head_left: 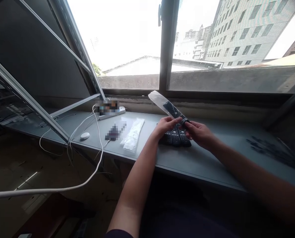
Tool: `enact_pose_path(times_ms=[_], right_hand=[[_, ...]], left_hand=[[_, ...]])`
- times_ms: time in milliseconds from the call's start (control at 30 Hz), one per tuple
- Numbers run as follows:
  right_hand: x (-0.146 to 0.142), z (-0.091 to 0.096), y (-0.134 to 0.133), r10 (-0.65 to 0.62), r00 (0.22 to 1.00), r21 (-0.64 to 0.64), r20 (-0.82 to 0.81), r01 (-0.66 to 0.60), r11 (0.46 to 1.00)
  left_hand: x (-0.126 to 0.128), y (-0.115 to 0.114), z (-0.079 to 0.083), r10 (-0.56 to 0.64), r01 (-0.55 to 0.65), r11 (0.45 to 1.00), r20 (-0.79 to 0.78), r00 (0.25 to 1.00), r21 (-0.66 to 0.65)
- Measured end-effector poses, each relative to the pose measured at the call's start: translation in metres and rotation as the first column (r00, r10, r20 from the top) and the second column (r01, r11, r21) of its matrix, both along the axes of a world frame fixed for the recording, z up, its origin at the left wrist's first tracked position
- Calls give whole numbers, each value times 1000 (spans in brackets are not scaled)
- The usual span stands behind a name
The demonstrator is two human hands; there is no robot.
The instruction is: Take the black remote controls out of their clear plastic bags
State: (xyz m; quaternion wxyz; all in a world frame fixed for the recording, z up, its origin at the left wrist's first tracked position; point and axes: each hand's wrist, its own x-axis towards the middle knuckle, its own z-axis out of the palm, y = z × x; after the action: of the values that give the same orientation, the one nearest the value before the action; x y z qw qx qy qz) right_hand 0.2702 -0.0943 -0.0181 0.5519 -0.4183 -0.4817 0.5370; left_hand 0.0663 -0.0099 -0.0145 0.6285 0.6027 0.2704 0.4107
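Note:
A black remote control (171, 108) lies inside a clear plastic sleeve (156, 96), tilted up toward the left over the table. My left hand (167, 125) is closed around the sleeved remote, thumb along its face. At the remote's lower end, the fingers of my right hand (198, 132) pinch it together with the sleeve. Below both hands several more black remotes (176, 138) lie side by side on the table, partly covered by my left hand. To the left of my left forearm rests a stack of clear plastic sleeves (133, 135).
Along the grey table (202, 165) stand a white power strip (112, 113) and a round white device (85, 136). A white cable (99, 162) loops past the front edge. Metal frame bars (38, 102) slant at left. Dark items (273, 150) lie at right. Windows rise behind.

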Motion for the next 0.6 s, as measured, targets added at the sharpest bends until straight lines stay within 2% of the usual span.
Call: enact_pose_path(times_ms=[133,367,600], right_hand=[[0,2,-1,-6,1000,20,25,5,1000],[-2,4,-4,-6,1000,12,30,5,1000],[0,3,-4,11,999,3,32,-11,1000]], left_hand=[[0,-1,1,21,-21,1000,21,1000,-13],[-1,6,-6,137,-137,991,60,989,-12],[-1,-2,-5,-53,53,999,-41,998,-7]])
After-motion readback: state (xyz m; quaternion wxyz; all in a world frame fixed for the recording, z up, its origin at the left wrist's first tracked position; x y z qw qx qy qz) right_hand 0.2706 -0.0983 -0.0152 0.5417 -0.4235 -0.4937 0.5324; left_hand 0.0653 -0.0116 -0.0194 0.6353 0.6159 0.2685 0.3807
